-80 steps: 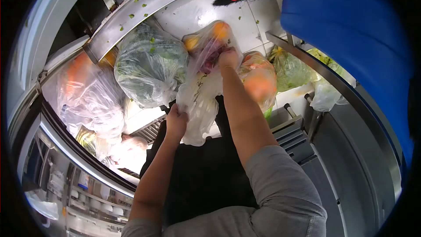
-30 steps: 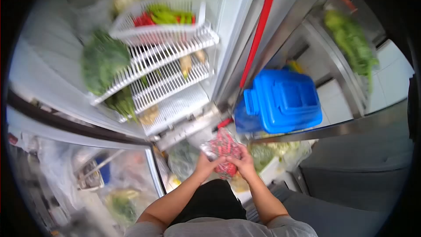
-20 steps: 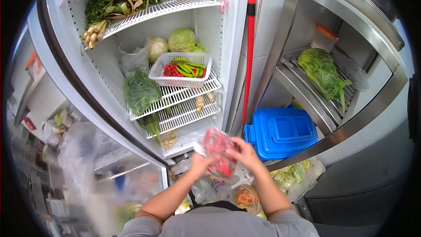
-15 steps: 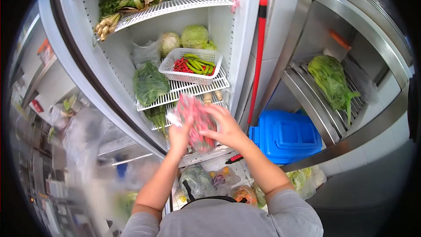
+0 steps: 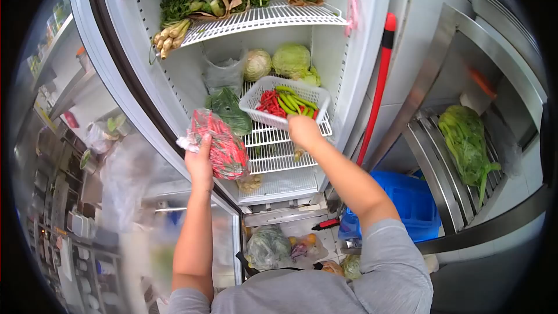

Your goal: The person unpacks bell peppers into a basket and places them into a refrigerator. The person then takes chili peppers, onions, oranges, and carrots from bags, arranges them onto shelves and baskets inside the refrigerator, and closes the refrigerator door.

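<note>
My left hand [image 5: 199, 166] grips a clear plastic bag of red chillies [image 5: 221, 148], held up in front of the fridge shelves at the left. My right hand [image 5: 303, 132] is closed on the front rim of a white plastic basket [image 5: 264, 115]; its fingertips are partly hidden. Inside the basket lie red chillies [image 5: 269, 103] on the left and long green chillies [image 5: 293, 102] on the right. Behind the bag, a wrapped leafy green vegetable [image 5: 231, 110] rests on the same wire shelf as the basket.
Two pale round cabbages [image 5: 290, 60] sit behind the basket. Herbs and paper-wrapped greens [image 5: 209, 4] fill the upper shelf [image 5: 261, 20]. A red pole [image 5: 378, 93] stands right of the fridge, near a blue bin [image 5: 418, 209] and a metal rack [image 5: 433, 168]. Bagged vegetables [image 5: 267, 247] lie on the floor.
My right hand has left the bag of chillies and moved to the basket's front rim. My left hand has carried the bag leftward. The basket's right side has shifted slightly forward.
</note>
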Motion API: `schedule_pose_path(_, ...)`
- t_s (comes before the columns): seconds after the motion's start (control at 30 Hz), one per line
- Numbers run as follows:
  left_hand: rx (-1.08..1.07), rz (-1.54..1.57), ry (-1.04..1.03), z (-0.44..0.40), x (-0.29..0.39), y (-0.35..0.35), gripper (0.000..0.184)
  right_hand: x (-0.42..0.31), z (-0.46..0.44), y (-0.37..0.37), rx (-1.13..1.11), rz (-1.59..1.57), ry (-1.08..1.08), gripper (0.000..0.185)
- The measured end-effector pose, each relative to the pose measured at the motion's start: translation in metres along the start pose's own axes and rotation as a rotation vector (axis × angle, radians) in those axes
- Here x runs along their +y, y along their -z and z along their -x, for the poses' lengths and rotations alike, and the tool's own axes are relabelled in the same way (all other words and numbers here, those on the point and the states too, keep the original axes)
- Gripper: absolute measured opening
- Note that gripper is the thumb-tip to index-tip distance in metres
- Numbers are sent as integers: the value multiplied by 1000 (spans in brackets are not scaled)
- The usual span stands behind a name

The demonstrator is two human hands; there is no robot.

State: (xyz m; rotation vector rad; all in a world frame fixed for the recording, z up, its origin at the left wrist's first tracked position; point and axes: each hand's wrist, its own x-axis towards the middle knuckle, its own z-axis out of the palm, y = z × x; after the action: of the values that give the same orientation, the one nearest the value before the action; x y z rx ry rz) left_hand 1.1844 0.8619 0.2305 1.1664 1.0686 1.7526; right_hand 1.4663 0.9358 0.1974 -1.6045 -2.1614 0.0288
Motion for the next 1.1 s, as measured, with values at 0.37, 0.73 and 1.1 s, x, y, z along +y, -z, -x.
schedule_pose_path(0.37,54,157,212,31,-39,-6,44,10,6,28,23,101,41,13)
schedule_pose_path(0.73,-176,505,442,5,-42,-39,46,72,-93,-5,-396,-34,-556,65)
schedule_pose_path(1.1,-316,705,623,-14,-66,-56,48,12,-118,-20,-407,-472,-491,80)
